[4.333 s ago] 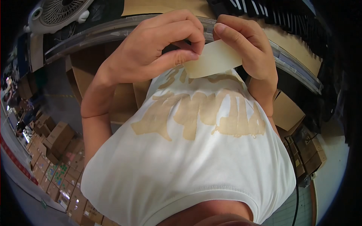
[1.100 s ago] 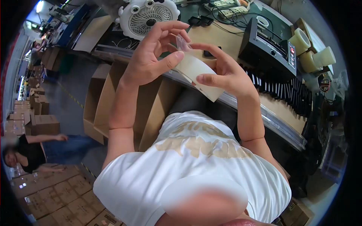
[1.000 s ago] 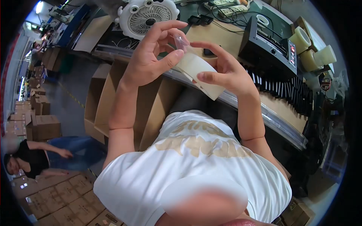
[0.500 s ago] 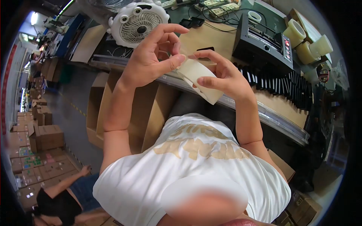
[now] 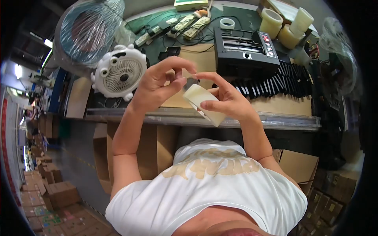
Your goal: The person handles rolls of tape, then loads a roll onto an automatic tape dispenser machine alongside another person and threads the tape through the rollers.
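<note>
A wide, pale cream, semi-translucent roll of tape (image 5: 200,97), smooth and faintly glossy on its ring-shaped outer band, is in the air in front of the person's chest, just above the near bench edge (image 5: 275,121), which is covered in clear, creased plastic. The bare right hand (image 5: 230,101) grasps it from the right, thumb laid across the outer band and the index finger stretched out above towards the other hand. The bare left hand (image 5: 161,84) is raised opposite, wrist bent inward, fingers curled and thumb brought towards the index finger beside the roll's upper end; the fingertips are blurred, so whether they pinch a strip of film cannot be told. Both elbows are bent, forearms angled forward and inward. In this view the roll is tilted, its long side slanting from upper left down to lower right, with the hollow opening facing lower left. Beyond the hands lies a flat, matte brown cardboard sheet (image 5: 173,102), with a round white plastic fan (image 5: 124,77) on the left and a boxy black machine (image 5: 244,59) and ribbed row of thin black pieces (image 5: 279,84) on the right.
</note>
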A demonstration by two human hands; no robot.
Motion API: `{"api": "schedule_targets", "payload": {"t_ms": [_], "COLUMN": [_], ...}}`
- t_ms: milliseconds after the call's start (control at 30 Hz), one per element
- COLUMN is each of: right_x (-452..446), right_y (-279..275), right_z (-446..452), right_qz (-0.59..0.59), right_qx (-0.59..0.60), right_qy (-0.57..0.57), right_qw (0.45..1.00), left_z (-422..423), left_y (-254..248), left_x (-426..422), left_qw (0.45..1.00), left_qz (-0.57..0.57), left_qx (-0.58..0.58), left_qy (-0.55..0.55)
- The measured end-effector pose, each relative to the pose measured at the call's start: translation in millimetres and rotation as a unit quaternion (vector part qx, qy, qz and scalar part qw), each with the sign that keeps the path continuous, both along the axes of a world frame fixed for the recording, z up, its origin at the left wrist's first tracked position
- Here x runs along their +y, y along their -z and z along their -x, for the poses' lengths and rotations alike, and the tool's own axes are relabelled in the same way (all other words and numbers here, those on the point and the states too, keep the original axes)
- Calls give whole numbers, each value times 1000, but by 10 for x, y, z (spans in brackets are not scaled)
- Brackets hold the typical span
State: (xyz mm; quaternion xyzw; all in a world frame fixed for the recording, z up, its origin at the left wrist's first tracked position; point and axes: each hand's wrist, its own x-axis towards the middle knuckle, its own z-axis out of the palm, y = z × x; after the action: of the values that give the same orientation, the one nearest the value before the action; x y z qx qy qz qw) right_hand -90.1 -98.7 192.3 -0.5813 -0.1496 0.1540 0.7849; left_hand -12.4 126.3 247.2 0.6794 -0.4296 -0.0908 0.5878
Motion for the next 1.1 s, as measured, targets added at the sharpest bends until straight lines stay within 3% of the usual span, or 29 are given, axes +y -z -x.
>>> {"api": "schedule_targets", "payload": {"t_ms": [67, 233, 400, 967, 1100], "right_x": [-23, -74, -71, -306, -314], "right_y": [-15, -55, -18, 184, 229], "right_z": [1, -25, -46, 190, 255], "right_qz": [-2, 16, 4, -8, -27], "right_qx": [2, -6, 0, 18, -8], "right_qy": [24, 64, 76, 141, 178], "right_qw": [1000, 998, 997, 990, 984], "left_z": [-13, -356, -354, -484, -527], "left_y": [-69, -68, -164, -287, -391], "left_x": [-51, -70, -170, -642, -849], "left_qw": [1000, 991, 981, 965, 950], "left_qz": [-11, -73, -115, -175, -182], "left_qx": [19, -102, -156, -153, -201], "left_qy": [-6, 47, -13, 117, 154]}}
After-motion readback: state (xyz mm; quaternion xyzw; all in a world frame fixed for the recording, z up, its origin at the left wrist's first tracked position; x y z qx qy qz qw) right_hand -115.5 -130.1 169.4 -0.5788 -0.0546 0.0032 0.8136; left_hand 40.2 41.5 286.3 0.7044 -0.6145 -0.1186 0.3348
